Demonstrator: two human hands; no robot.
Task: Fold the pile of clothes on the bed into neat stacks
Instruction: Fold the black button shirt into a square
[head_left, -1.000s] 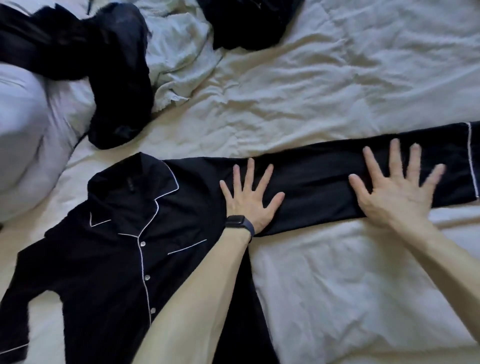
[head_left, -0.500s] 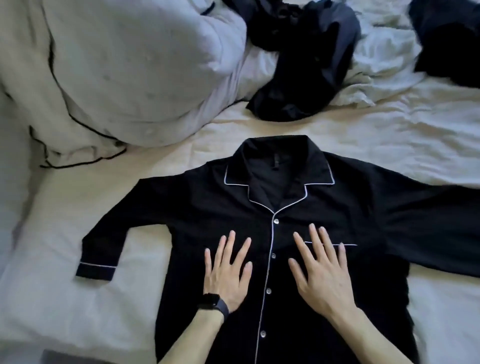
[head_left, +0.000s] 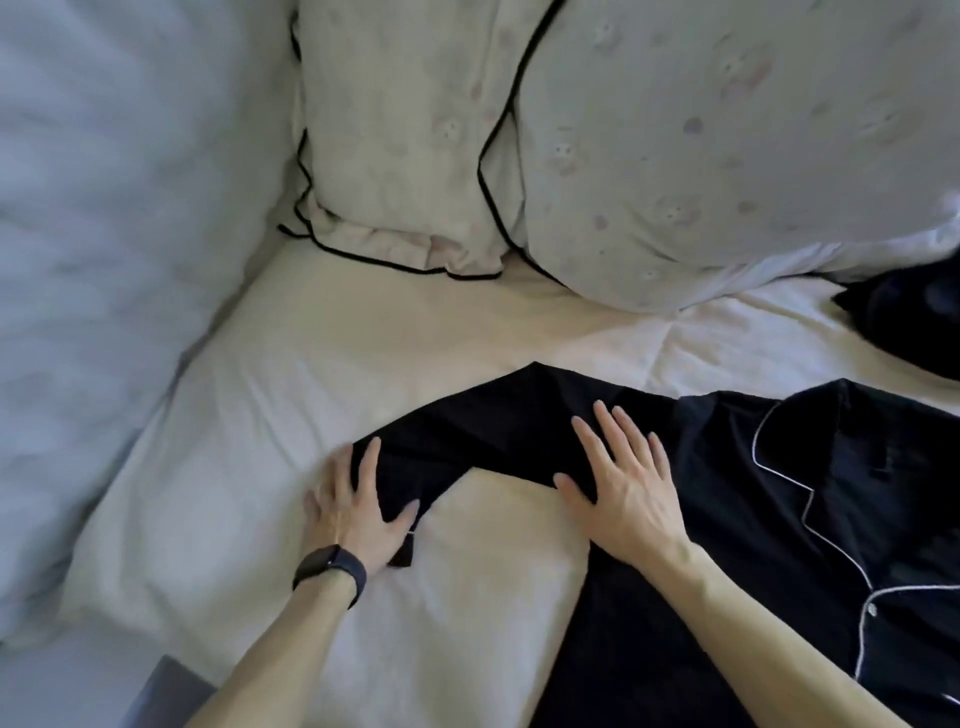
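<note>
As black shirt (head_left: 779, 493) lies on bed (head_left: 311, 364), left hand (head_left: 353, 504) and right hand (head_left: 628, 488) press its sleeve (head_left: 467, 431), both spread flat, gripping nothing.

Two hands are in view: the left hand (head_left: 358, 506) at 7 o'clock and the right hand (head_left: 623, 483) at 5 o'clock. There is one wristband (head_left: 332, 569), also at 7 o'clock. One black pyjama shirt (head_left: 727, 493) with white piping spreads from the centre towards 4 o'clock, and one button (head_left: 871, 610) on it shows plainly. One other dark garment (head_left: 914, 322) lies at 3 o'clock. Two pillows edged in black piping: the smaller pillow (head_left: 405, 130) at 12 o'clock and the larger pillow (head_left: 701, 145) at 1 o'clock.
</note>
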